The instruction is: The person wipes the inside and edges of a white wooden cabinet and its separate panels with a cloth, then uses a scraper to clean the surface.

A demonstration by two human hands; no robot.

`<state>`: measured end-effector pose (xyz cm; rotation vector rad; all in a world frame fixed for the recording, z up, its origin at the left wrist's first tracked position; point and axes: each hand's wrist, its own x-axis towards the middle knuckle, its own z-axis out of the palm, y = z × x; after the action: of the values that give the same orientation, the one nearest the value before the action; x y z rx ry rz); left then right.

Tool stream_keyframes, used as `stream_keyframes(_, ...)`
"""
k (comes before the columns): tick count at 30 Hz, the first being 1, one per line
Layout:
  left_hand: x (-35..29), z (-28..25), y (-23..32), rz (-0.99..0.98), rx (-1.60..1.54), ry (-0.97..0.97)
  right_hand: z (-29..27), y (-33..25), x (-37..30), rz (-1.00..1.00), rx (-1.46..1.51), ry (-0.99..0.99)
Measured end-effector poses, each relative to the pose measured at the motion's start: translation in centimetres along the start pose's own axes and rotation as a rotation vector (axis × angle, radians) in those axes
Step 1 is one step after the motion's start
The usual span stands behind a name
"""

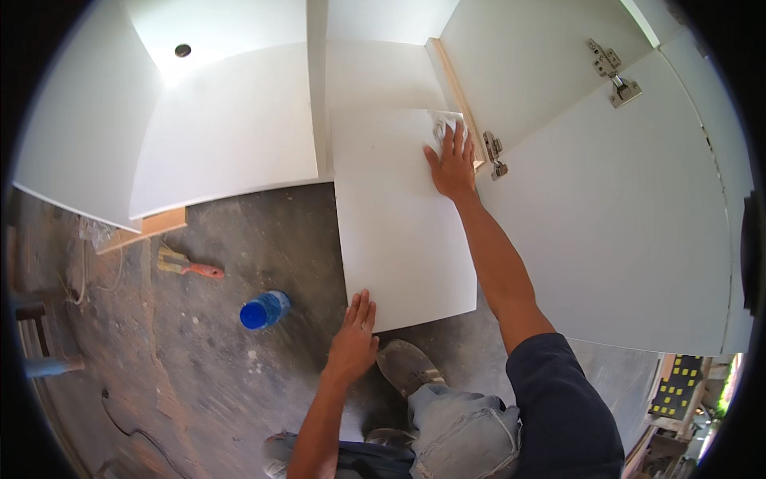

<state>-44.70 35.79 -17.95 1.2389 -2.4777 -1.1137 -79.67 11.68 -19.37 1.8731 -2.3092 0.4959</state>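
A white board [405, 223] reaches from the cabinet toward me over the floor. My right hand [454, 165] is near its far right corner, holding a crumpled white cloth [448, 124] pressed under the fingers against the surface. The cloth is partly hidden by the hand. At the board's near left corner, my left hand [354, 339] rests its outstretched fingertips on the edge. It holds nothing. Just beyond my right hand, a metal hinge [495, 156] sits at the side of the cabinet opening.
To the right, a white cabinet door [630, 215] stands open, with a second hinge [615, 73] higher up. On the concrete floor are a blue-capped bottle [265, 309] and a brush with a red handle [191, 265]. Another white cabinet section [231, 128] is at left. My shoe [408, 367] is beside the board.
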Motion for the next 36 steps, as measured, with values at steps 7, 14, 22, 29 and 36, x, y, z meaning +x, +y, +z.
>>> stream_keyframes(7, -0.5, -0.8, -1.0, -0.077, -0.088, -0.027, -3.0, 0.6, -24.7, 0.065, 0.182, -0.102)
stream_keyframes(14, -0.5, -0.8, -1.0, -0.05, -0.117, 0.011, -5.9, 2.7, -33.9, -0.026, 0.018, -0.231)
stream_keyframes(22, 1.1, -3.6, -2.1, -0.032, -0.182, -0.068, -5.4, -2.6, -33.5, -0.184, 0.222, -0.382)
stream_keyframes(29, 3.1, -7.9, -1.2, -0.116, -0.281, -0.274, -7.6, -5.4, -32.3, -0.533, 0.373, -0.659)
stream_keyframes(36, 5.3, -10.2, 0.5, -0.206, -0.052, -0.466, -7.3, 0.0, -36.5, -0.114, 0.192, -0.449)
